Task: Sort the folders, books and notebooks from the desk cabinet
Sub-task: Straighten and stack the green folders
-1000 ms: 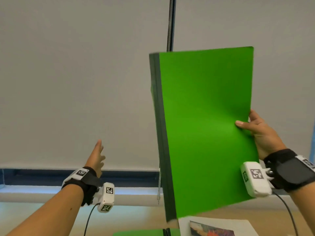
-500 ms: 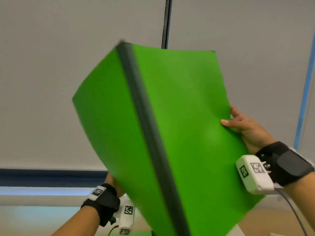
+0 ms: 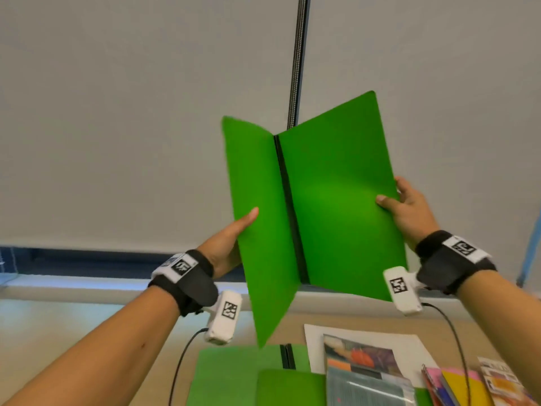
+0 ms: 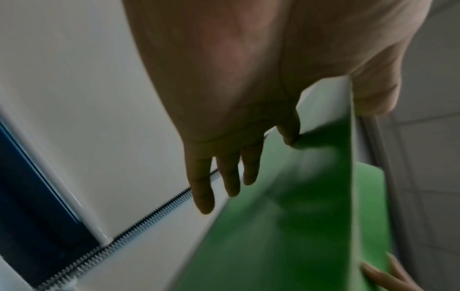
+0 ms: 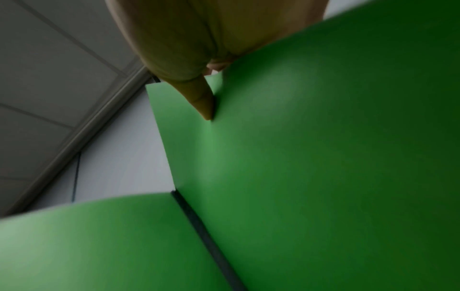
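Green card folder (image 3: 316, 206) with a black spine is up in the air in front of me, opened like a book with the covers spread and the spine running top to bottom between them. My left hand (image 3: 225, 244) has the left cover at its outer edge, thumb lying flat on the face towards me; the left wrist view shows one finger pressed against the far side and the others hanging straight and loose off the edge, so that grip is a light pinch. My right hand (image 3: 409, 209) takes the right cover the same way, thumb on the near face and fingers wrapped behind its outer edge. I judge it is held spread and high like this so I can look it over and decide which pile it belongs to.

Below, on the pale wooden counter (image 3: 73, 332), I count two more green folders: one lying flat with a black spine (image 3: 228, 373) and another partly on top of it (image 3: 289, 388). Right of those lie one white sheet or booklet with a colour picture (image 3: 363, 350), one clear plastic sleeve (image 3: 369, 388) over it, and at the far right a fan of coloured notebooks (image 3: 456, 385) whose number I cannot make out. The desk cabinet itself is out of view.
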Tool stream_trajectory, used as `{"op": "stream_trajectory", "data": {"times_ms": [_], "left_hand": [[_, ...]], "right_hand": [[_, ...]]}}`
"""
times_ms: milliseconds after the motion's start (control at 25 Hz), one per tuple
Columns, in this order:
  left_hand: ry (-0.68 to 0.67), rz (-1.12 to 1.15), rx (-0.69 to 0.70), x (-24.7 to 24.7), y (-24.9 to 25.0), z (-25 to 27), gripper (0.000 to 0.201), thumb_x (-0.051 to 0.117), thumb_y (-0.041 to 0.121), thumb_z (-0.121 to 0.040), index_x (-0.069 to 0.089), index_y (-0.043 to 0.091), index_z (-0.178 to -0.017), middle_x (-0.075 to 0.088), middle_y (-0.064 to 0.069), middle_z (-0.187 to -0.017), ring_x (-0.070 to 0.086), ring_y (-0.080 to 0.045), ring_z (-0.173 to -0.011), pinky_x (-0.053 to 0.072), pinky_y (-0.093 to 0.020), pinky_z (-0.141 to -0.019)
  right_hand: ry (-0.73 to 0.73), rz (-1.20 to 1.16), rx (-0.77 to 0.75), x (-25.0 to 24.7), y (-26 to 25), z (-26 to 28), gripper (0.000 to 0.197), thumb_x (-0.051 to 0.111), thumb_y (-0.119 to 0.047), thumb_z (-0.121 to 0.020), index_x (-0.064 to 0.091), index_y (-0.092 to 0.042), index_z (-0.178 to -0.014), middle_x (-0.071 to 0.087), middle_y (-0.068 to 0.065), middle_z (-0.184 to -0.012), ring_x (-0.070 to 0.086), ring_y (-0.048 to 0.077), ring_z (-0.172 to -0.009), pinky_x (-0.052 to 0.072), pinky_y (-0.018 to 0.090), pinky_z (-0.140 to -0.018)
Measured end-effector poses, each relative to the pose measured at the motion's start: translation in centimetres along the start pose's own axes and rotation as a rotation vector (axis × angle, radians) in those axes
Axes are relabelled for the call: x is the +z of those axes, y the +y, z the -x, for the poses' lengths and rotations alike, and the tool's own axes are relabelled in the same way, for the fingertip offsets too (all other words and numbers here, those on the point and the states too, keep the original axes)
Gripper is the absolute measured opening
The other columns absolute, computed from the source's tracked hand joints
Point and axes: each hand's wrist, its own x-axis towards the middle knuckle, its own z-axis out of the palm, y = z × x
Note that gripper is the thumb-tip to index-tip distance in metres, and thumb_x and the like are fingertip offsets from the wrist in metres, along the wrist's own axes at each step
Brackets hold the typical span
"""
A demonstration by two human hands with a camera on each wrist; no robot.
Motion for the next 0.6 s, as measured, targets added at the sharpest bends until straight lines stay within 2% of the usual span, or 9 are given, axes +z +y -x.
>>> {"op": "stream_trajectory", "data": {"times_ms": [80, 160, 200, 280, 360, 400, 480, 560, 600], "left_hand": [[-0.08, -0.134, 0.003, 1.8, 0.0, 0.1, 0.108, 0.071, 0.083, -0.039, 0.048, 0.038, -0.134, 0.044, -0.002, -0.149, 0.044, -0.019, -0.134, 0.028, -0.048, -0.114], [-0.139, -0.445, -0.003, 2.4, 0.1, 0.1, 0.101, 0.045, 0.098, -0.044, 0.039, 0.055, -0.135, 0.016, 0.002, -0.161, 0.011, -0.015, -0.148, 0.003, -0.05, -0.116], [-0.04, -0.677, 0.017, 1.7, 0.0, -0.2, 0.099, 0.041, 0.098, -0.048, 0.033, 0.057, -0.137, 0.006, -0.003, -0.162, 0.002, -0.017, -0.149, -0.001, -0.048, -0.117], [0.348, -0.965, 0.089, -0.8, -0.8, -0.8, 0.101, 0.056, 0.083, -0.063, 0.015, 0.047, -0.148, 0.0, -0.014, -0.161, 0.002, -0.026, -0.149, 0.005, -0.045, -0.12], [0.553, -0.698, 0.087, -4.2, -2.7, -0.8, 0.109, 0.075, 0.058, -0.068, 0.014, 0.028, -0.153, 0.021, -0.016, -0.158, 0.027, -0.029, -0.144, 0.021, -0.047, -0.118], [0.554, -0.484, 0.05, -5.7, -3.8, -0.6, 0.103, 0.079, 0.05, -0.065, 0.027, 0.019, -0.149, 0.041, -0.017, -0.148, 0.045, -0.03, -0.133, 0.033, -0.05, -0.113], [0.508, -0.302, 0.002, -7.1, -6.2, -0.5, 0.055, 0.077, 0.033, -0.072, 0.06, 0.011, -0.12, 0.068, -0.014, -0.114, 0.065, -0.03, -0.104, 0.048, -0.056, -0.098], [0.564, -0.362, -0.03, -6.6, -8.4, -0.1, 0.008, 0.069, 0.017, -0.086, 0.064, 0.016, -0.092, 0.069, -0.014, -0.094, 0.064, -0.029, -0.088, 0.051, -0.058, -0.09], [0.6, -0.38, -0.044, -6.4, -9.7, 0.0, 0.006, 0.067, 0.015, -0.088, 0.062, 0.017, -0.087, 0.068, -0.015, -0.093, 0.064, -0.03, -0.086, 0.052, -0.057, -0.089]], "right_hand": [[0.003, -0.094, 0.035, 3.6, 1.4, 1.3, 0.042, 0.052, 0.012, -0.088, 0.055, -0.021, -0.115, 0.063, 0.008, -0.12, 0.059, 0.028, -0.112, 0.043, 0.051, -0.104], [-0.001, -0.202, 0.114, 6.5, 1.7, 2.8, 0.041, 0.049, 0.01, -0.091, 0.055, -0.02, -0.119, 0.066, 0.007, -0.115, 0.066, 0.025, -0.1, 0.05, 0.048, -0.097], [-0.011, -0.261, 0.17, 7.6, 1.7, 3.6, 0.04, 0.048, 0.008, -0.092, 0.056, -0.021, -0.119, 0.068, 0.005, -0.11, 0.068, 0.022, -0.092, 0.054, 0.045, -0.091], [-0.035, -0.382, 0.262, 9.1, 1.4, 4.7, 0.038, 0.047, 0.002, -0.093, 0.056, -0.018, -0.124, 0.07, 0.006, -0.107, 0.069, 0.022, -0.086, 0.058, 0.043, -0.083], [-0.039, -0.501, 0.346, 10.0, 2.3, 5.7, 0.041, 0.047, -0.007, -0.091, 0.053, -0.012, -0.132, 0.071, 0.008, -0.104, 0.068, 0.026, -0.086, 0.058, 0.042, -0.08], [-0.044, -0.545, 0.381, 10.3, 3.0, 6.2, 0.041, 0.046, -0.011, -0.093, 0.052, -0.01, -0.133, 0.07, 0.01, -0.106, 0.067, 0.028, -0.089, 0.057, 0.043, -0.083], [-0.075, -0.618, 0.466, 10.8, 4.5, 7.5, 0.038, 0.046, -0.026, -0.097, 0.056, -0.01, -0.13, 0.067, 0.013, -0.114, 0.065, 0.031, -0.1, 0.054, 0.047, -0.091], [-0.095, -0.605, 0.538, 11.0, 5.7, 8.9, 0.041, 0.045, -0.042, -0.097, 0.063, -0.015, -0.121, 0.07, 0.008, -0.108, 0.067, 0.026, -0.095, 0.053, 0.043, -0.086], [-0.108, -0.584, 0.564, 10.9, 6.2, 9.6, 0.04, 0.045, -0.046, -0.096, 0.064, -0.018, -0.117, 0.072, 0.005, -0.102, 0.068, 0.023, -0.09, 0.051, 0.041, -0.085]]}}
